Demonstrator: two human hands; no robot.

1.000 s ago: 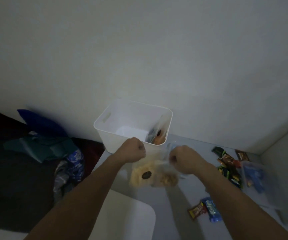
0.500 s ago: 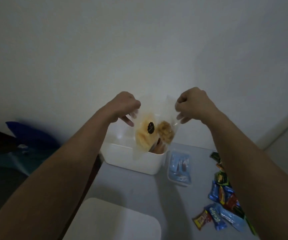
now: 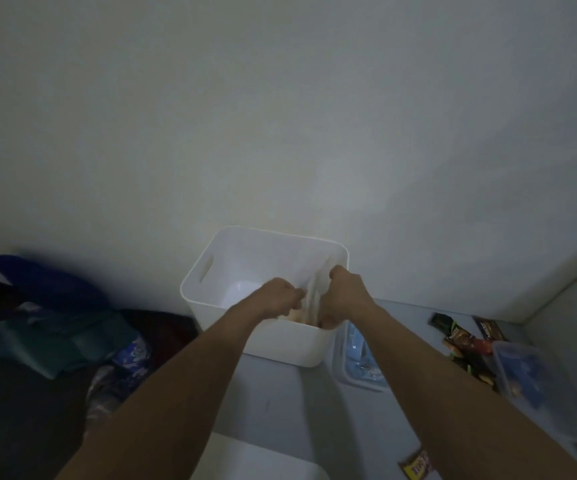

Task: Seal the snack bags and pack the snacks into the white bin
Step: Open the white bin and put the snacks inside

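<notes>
Presently, fingers: on both hands curled round the top of one clear snack bag (image 3: 309, 303), inside the mouth of the white bin
Left hand (image 3: 280, 296): grips the left side of the bag's top edge, knuckles up, over the bin's open middle
Right hand (image 3: 344, 295): grips the right side of the same edge, close against the bin's right wall
Snack bag: held upright between the two hands, lowered into the right part of the bin; pale yellowish contents show below the hands; whether the seal is closed cannot be told
White bin (image 3: 231, 251): stands on the worktop against the wall, rounded corners, a slot handle in its left wall; the floor of its left half shows bare
Worktop (image 3: 280, 403): pale grey, carries the bin and the loose snacks
Clear tub with blue contents (image 3: 360, 362): just beside the bin's right wall, partly hidden by the right forearm
Wrapped snacks, dark (image 3: 464, 341): a loose heap well right of the bin, near the corner
Clear lidded box (image 3: 529, 372): right edge, touching the heap
Single wrapped bar (image 3: 417, 467): bottom edge, apart from the heap
White board (image 3: 263, 462): bottom centre, between the forearms
Crumpled cloths, blue and teal (image 3: 55, 327): left, off the worktop, on a dark surface
</notes>
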